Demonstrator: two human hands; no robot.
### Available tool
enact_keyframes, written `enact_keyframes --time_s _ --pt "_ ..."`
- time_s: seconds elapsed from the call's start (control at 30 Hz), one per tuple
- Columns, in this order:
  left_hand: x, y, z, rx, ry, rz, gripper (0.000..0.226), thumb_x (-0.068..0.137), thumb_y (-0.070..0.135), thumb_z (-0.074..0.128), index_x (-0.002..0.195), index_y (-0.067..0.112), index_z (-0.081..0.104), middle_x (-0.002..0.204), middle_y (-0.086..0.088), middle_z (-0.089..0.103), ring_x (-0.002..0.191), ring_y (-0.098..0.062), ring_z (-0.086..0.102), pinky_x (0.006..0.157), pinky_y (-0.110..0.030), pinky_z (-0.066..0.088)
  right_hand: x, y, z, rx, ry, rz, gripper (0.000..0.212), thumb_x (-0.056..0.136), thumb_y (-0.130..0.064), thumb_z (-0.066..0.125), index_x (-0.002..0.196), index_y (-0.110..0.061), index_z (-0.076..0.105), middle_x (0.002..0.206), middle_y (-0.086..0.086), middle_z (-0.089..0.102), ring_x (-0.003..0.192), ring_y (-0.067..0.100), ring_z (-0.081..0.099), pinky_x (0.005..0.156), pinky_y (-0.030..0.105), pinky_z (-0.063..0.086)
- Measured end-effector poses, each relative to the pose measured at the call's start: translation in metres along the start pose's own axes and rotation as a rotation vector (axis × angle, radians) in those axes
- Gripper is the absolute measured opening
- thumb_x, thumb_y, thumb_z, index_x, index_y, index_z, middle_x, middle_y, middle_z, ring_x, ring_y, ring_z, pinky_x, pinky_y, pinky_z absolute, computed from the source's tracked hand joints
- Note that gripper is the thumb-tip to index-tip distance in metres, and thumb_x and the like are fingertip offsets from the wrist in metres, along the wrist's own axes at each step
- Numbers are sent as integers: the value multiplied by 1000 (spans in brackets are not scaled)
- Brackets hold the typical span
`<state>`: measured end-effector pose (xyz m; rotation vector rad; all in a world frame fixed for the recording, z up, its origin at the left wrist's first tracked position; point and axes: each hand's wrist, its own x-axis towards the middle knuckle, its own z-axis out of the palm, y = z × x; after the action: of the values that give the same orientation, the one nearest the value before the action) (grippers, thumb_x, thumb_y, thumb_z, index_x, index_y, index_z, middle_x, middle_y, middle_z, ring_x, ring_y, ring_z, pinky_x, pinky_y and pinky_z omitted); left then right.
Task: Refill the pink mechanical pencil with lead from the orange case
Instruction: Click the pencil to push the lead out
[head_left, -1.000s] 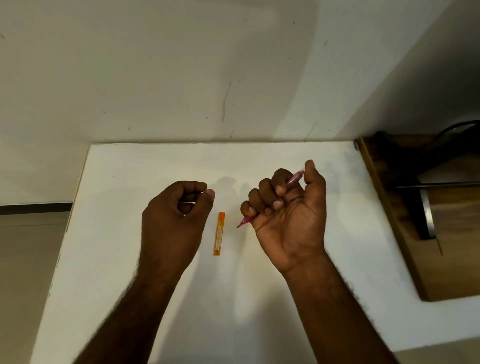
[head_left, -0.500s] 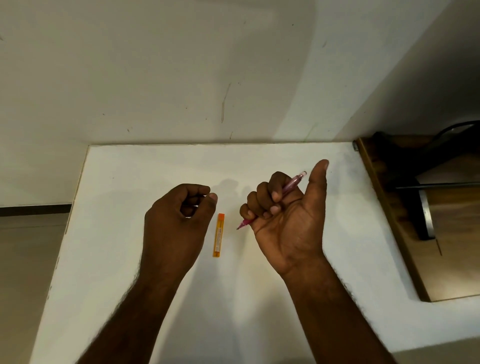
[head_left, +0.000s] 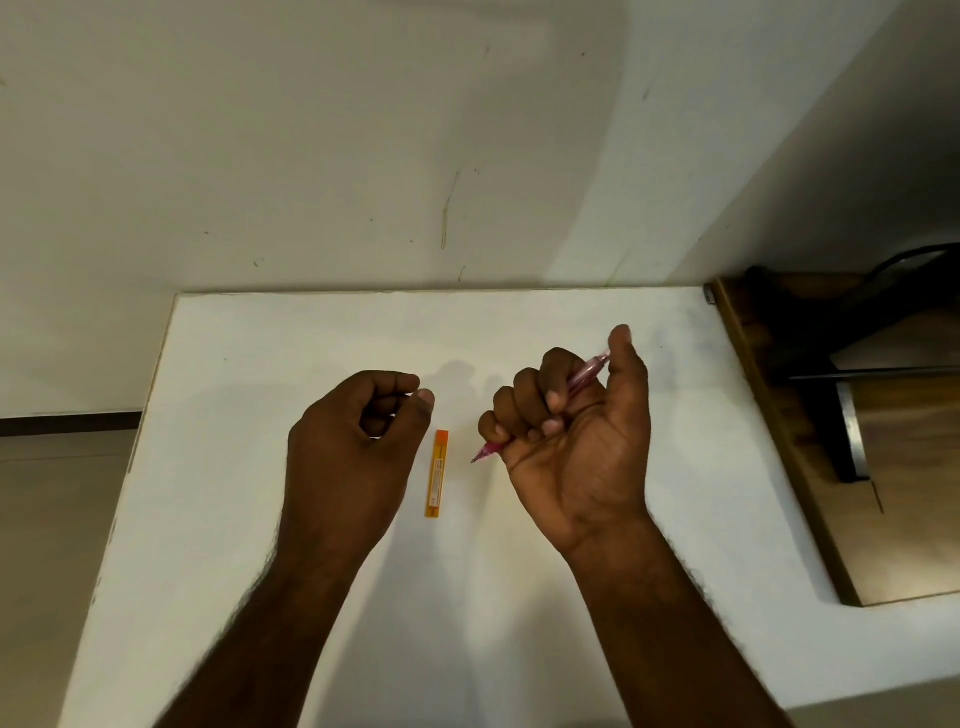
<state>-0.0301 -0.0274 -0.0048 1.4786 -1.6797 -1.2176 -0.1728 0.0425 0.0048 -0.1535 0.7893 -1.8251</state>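
Note:
My right hand (head_left: 576, 447) is wrapped around the pink mechanical pencil (head_left: 586, 375), fingers curled over its barrel. The pencil's tip (head_left: 480, 456) points down-left toward the table and its cap end sits against my thumb. The orange lead case (head_left: 437, 474) lies flat on the white table (head_left: 519, 597) between both hands, lengthwise away from me, touched by neither. My left hand (head_left: 353, 452) hovers just left of the case with fingers curled in a loose fist; nothing shows inside it.
A wall rises directly behind the table's far edge (head_left: 415, 294). At the right stands a wooden surface (head_left: 893, 519) with a dark metal object (head_left: 852, 415) on it. The table's left edge (head_left: 135, 457) drops to the floor.
My right thumb lifted off the pencil's cap end half a second ago and has now come back down against it. The left hand and the orange case have barely moved.

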Motion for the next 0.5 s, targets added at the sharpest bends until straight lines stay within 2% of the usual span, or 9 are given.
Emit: enact_keyframes --time_s 0.13,0.33,0.5 --pt "1 0 0 -6 -1 -6 16 87 38 69 99 28 73 83 12 74 79 -6 71 70 -17 48 1 -1 0 0 22 -9 59 97 -54 37 55 -12 38 49 2 21 51 17 21 55 34 30" --pt "1 -1 -1 -1 -6 -6 14 86 38 69 96 29 74 82 13 74 78 -2 71 68 -13 46 -1 -3 -3 32 59 -26 69 93 -71 37 57 -12 38 49 0 27 52 17 22 57 34 31" --pt "1 -2 0 13 -18 -4 12 87 38 69 95 29 73 80 13 74 76 -1 70 67 -10 45 -1 -3 -4 67 75 -38 60 97 -55 37 55 -13 38 46 -1 29 49 16 25 54 31 34"
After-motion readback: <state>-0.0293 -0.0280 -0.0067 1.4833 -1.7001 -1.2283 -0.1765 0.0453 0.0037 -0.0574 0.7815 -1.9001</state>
